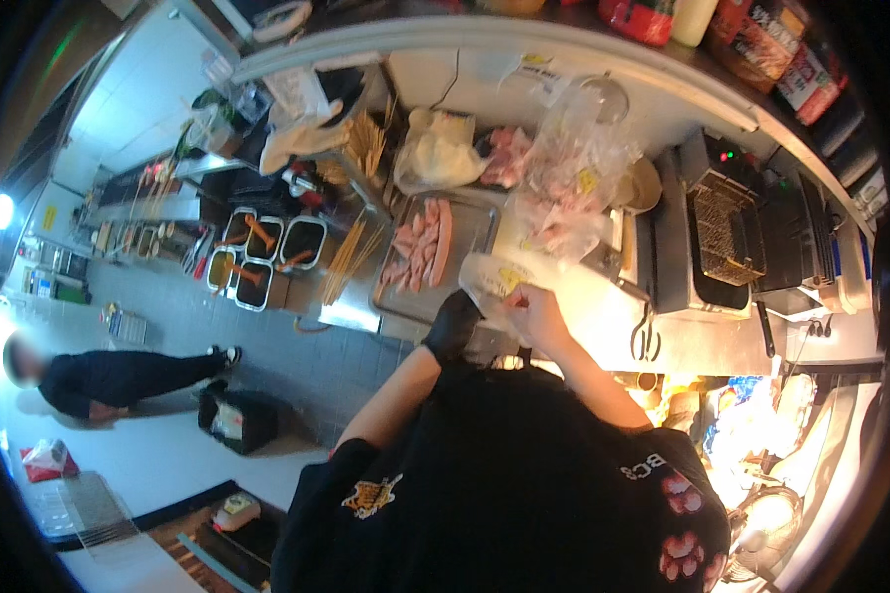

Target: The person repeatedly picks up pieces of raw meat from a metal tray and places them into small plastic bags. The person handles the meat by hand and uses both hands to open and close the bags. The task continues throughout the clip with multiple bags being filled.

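My left hand [454, 323], in a black glove, is at the lower left edge of a clear plastic bag [489, 276] with yellow and dark print. At the bag's right side, my bare right hand [535, 315] has its fingers curled on the plastic. Just beyond my left hand lies a metal tray [480, 222] with raw sausages and pieces of pink meat [417, 244] on it. Behind the printed bag, larger clear bags of raw meat [564, 204] rest on the counter. Bamboo skewers [347, 259] lie left of the tray.
Sauce containers with brushes [304, 241] stand at the left. A deep fryer with a wire basket [727, 233] is at the right, near hanging tongs [644, 337]. A shelf of jars [756, 33] runs above. Another person [130, 382] stands across the floor, near a black bin [239, 419].
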Tool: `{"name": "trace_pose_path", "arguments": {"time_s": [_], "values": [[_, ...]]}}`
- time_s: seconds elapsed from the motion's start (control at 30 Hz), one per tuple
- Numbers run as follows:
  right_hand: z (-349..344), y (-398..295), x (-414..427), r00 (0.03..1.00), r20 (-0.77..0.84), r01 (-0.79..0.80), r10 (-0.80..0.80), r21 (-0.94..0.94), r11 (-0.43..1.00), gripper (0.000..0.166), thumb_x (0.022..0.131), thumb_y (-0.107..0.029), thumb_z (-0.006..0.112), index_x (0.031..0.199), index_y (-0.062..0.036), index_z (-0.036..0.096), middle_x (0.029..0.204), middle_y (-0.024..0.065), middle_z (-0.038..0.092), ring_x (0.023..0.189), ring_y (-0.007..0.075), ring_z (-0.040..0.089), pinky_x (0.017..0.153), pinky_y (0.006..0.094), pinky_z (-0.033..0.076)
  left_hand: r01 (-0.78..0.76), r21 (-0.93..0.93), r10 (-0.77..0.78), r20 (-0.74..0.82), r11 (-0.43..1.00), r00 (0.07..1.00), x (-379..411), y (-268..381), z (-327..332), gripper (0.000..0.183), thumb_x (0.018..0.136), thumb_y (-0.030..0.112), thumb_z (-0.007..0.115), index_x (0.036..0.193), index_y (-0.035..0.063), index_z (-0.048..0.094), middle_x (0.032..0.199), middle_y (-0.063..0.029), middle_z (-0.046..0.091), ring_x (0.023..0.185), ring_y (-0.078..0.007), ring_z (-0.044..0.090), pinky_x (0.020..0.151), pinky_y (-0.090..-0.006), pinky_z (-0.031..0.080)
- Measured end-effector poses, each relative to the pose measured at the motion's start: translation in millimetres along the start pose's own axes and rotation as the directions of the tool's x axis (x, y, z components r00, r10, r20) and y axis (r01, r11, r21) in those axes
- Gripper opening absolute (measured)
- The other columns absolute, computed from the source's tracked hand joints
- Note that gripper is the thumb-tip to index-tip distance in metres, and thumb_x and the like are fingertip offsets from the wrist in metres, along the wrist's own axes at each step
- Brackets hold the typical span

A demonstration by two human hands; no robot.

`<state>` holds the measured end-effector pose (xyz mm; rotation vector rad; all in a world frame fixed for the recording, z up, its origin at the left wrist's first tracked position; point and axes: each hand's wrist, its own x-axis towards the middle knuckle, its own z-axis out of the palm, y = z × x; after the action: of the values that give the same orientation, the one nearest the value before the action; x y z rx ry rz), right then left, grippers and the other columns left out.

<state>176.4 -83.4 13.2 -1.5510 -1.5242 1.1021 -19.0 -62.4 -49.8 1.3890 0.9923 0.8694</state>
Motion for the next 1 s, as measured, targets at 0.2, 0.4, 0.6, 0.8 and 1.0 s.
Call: {"name": "trace_pose_path", "arguments": {"time_s": [0.2, 0.4, 0.6, 0.8, 1.0], "values": [[-22.5, 31.3, 0.0, 0.903, 0.064, -0.181, 0.425, 0.953, 0.242, 0.015, 0.093, 0.001, 0.057, 0.083, -0.0099, 0.056, 0.083, 0.0055, 0.063, 0.079, 0.0184, 0.062, 0.072, 0.0305, 0.052, -0.124, -0.194, 0.154, 0.148, 0.973, 0.977, 3.7, -0.7, -27.7, 0.025, 0.095, 0.011, 0.057, 0.119, 0.0038, 0.058, 0.106, -0.0073, 0.064, 0.096, -0.0188, 0.061, 0.080, -0.0346, 0.052], [-62.9, 82.0, -5.7, 0.929, 0.093, -0.006, 0.359, 0.972, -0.236, 0.018, 0.098, -0.004, 0.049, 0.082, -0.0107, 0.054, 0.078, 0.0045, 0.055, 0.072, 0.0167, 0.055, 0.063, 0.0311, 0.050, -0.128, -0.132, 0.086, -0.287, 0.983, 0.954, -5.6, -3.8, -40.6, 0.009, 0.095, 0.014, 0.056, 0.102, 0.0077, 0.056, 0.094, -0.0031, 0.056, 0.084, -0.0150, 0.058, 0.077, -0.0316, 0.052], [-79.5, 84.7, -24.3, 0.969, -0.142, 0.235, -0.201, 0.293, 0.927, 0.018, 0.088, 0.000, 0.049, 0.093, -0.0075, 0.065, 0.081, 0.0076, 0.053, 0.071, 0.0228, 0.053, 0.065, 0.0325, 0.044, 0.134, -0.124, -0.122, 0.093, 0.983, 0.988, 6.7, 8.2, -46.7, 0.016, 0.092, 0.006, 0.057, 0.108, 0.0086, 0.060, 0.096, -0.0072, 0.059, 0.084, -0.0211, 0.062, 0.073, -0.0352, 0.054], [-47.2, 63.3, -36.4, 0.979, 0.061, -0.128, 0.196, -0.562, 0.817, 0.062, 0.087, -0.014, 0.058, 0.147, -0.0153, 0.043, 0.100, 0.0235, 0.060, 0.090, 0.0404, 0.065, 0.080, 0.0482, 0.054, -0.027, 0.757, -0.096, 0.118, 0.653, 0.988, 19.9, 33.5, 21.5, 0.035, 0.087, 0.018, 0.068, 0.119, 0.0069, 0.061, 0.111, -0.0173, 0.056, 0.091, -0.0349, 0.063, 0.080, -0.0425, 0.052], [-56.7, 90.2, -26.2, 0.979, -0.088, -0.196, 0.182, -0.207, 0.958, 0.076, 0.084, -0.002, 0.061, 0.153, -0.0200, 0.036, 0.083, 0.0127, 0.056, 0.073, 0.0248, 0.057, 0.071, 0.0364, 0.051, 0.035, 0.249, -0.052, 0.062, 0.968, 0.997, 28.9, -60.7, -20.4, 0.032, 0.092, 0.022, 0.068, 0.120, 0.0092, 0.061, 0.115, -0.0118, 0.062, 0.088, -0.0263, 0.065, 0.080, -0.0380, 0.052]]}}
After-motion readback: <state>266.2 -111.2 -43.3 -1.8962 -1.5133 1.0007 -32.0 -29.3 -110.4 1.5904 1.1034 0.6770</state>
